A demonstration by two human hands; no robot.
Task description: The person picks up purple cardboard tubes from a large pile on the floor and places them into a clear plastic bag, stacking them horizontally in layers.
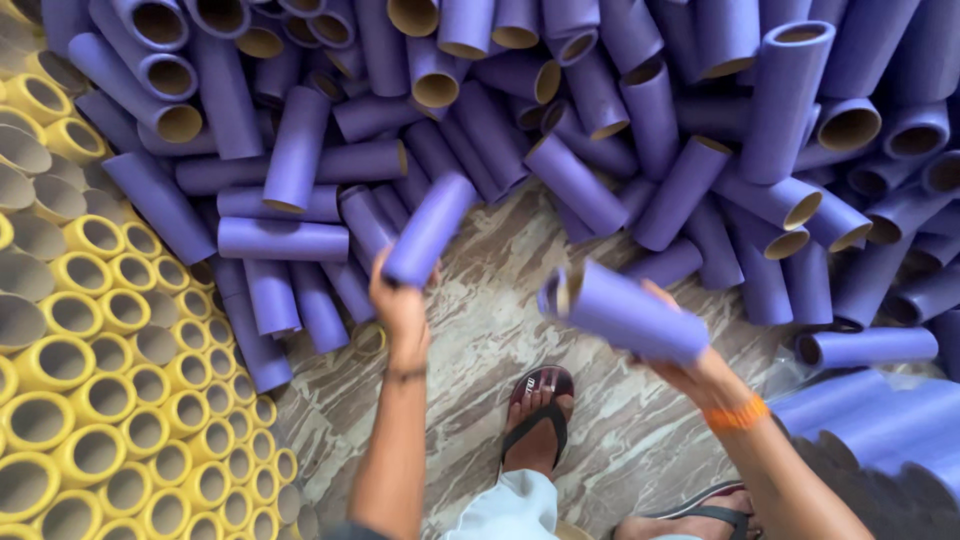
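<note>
While the left hand (pixel 398 300) gripped one purple tube (pixel 430 230) by its lower end, the right hand (pixel 690 370) clasped another purple tube (pixel 625 312) (tilted, blurred) above the marbled floor (pixel 480 340), between the purple heap (pixel 600 120) and stacked yellow tubes (pixel 90 400).

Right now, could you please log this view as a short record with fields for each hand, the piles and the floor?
left hand: left hand grips one purple cardboard tube by its lower end
right hand: right hand holds a second purple tube, lying crosswise, open end to the left
wrist: orange band on the right wrist
pile: loose purple tubes heaped ahead
left side: yellow tubes stacked with open ends showing
floor: marbled stone floor, sandalled foot
</note>
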